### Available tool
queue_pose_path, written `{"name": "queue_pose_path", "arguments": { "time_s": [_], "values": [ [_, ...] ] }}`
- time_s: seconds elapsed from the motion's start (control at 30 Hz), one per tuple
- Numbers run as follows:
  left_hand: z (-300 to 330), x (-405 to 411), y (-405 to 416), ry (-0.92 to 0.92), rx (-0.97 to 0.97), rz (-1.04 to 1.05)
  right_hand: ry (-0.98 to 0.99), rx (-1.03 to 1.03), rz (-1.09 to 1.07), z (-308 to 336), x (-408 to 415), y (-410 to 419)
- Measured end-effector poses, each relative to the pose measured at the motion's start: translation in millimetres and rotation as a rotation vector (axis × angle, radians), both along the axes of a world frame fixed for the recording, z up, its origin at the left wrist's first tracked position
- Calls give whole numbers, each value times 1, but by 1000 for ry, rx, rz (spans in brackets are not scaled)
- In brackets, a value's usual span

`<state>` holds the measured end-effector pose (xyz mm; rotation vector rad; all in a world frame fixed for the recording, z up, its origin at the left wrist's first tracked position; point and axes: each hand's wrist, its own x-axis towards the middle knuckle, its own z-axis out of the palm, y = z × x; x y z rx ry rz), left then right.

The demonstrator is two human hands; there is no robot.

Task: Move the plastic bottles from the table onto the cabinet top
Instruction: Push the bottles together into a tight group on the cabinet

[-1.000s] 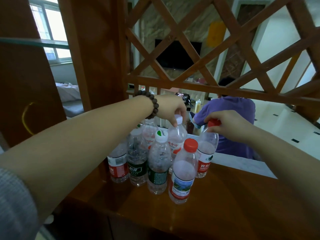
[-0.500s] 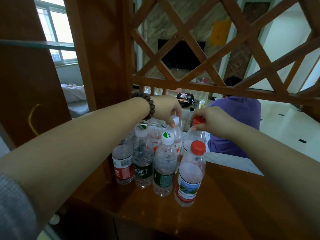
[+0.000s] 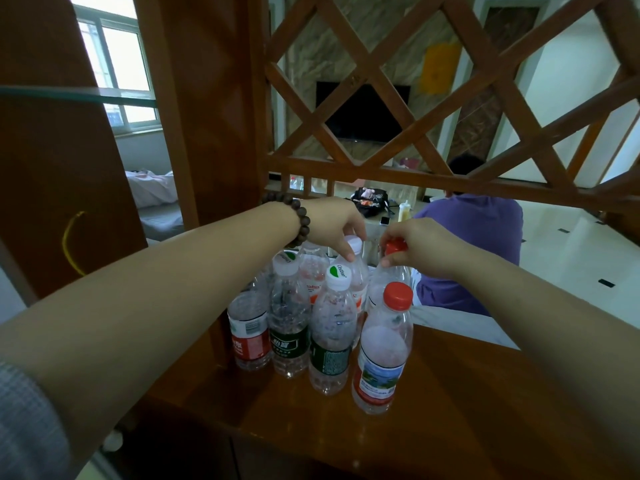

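Note:
Several clear plastic bottles stand clustered on the brown wooden cabinet top (image 3: 467,410). My left hand (image 3: 337,225), with a bead bracelet on the wrist, pinches the white cap of a bottle (image 3: 358,271) at the back of the cluster. My right hand (image 3: 420,245) grips the red cap of another back bottle (image 3: 389,282) beside it. In front stand a red-capped bottle with a red and blue label (image 3: 382,348), a white-capped green-label bottle (image 3: 332,334), another green-label bottle (image 3: 289,323) and a red-label bottle (image 3: 249,330).
A wooden lattice screen (image 3: 415,109) rises just behind the bottles, and a thick wooden post (image 3: 207,116) stands at the left. Beyond the screen a person in a purple top (image 3: 474,244) sits with their back to me. A glass shelf edge (image 3: 69,93) crosses the upper left.
My right hand has brought the red-capped bottle leftward, from apart on the right to against the back of the cluster. My left hand has stayed on the white cap.

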<state>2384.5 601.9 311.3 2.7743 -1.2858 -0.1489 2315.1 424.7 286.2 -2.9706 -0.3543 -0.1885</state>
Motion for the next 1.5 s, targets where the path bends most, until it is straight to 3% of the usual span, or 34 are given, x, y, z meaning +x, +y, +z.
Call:
{"name": "queue_pose_path", "arguments": {
  "time_s": [0.4, 0.87, 1.0, 1.17, 1.5],
  "values": [
    [14, -19, 16, -15, -196, 8, 39, -10, -35, -4, -4, -9],
    [16, -45, 38, 24, -290, 0, 67, 71, -44, 5, -20, -6],
    [18, -58, 43, -2, -187, -55, -67, 195, -7, 28, -58, -2],
    [7, -66, 41, -48, 34, -53, 124, 35, 89, 10, -90, 15],
    [-5, -73, 41, -147, 18, 1, 25, 41, 46, -9, -81, 22]
  ]
}}
